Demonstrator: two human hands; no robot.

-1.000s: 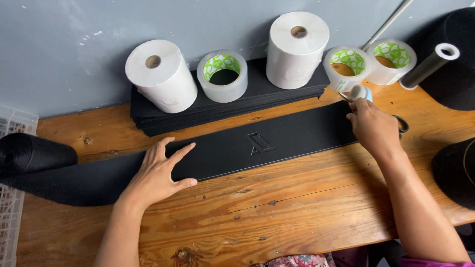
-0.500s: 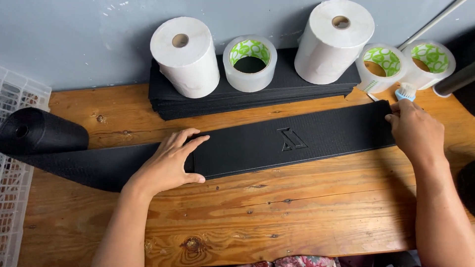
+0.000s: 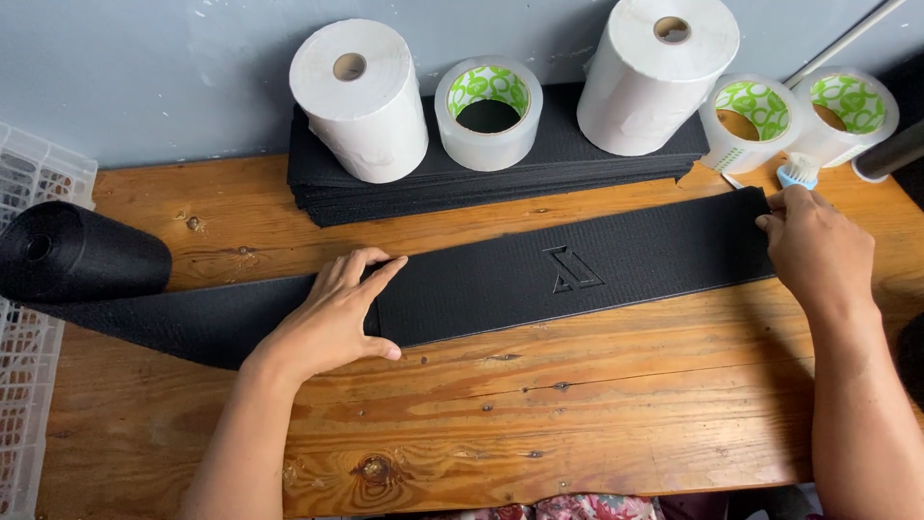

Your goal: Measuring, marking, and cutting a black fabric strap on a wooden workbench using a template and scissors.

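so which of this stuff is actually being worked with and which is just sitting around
In hand:
- black textured strip, laid flat on the wooden table
- left hand, pressing down on the strip
- right hand, at the strip's right end
- black roll that the strip unwinds from

Lying about:
- stack of black sheets
- two white paper rolls
- three clear tape rolls
- white crate

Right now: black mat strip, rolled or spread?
Partly spread: the black strip lies flat under the left hand and right hand; its left end remains rolled.

A white crate and dark tube are cut off by the edges.
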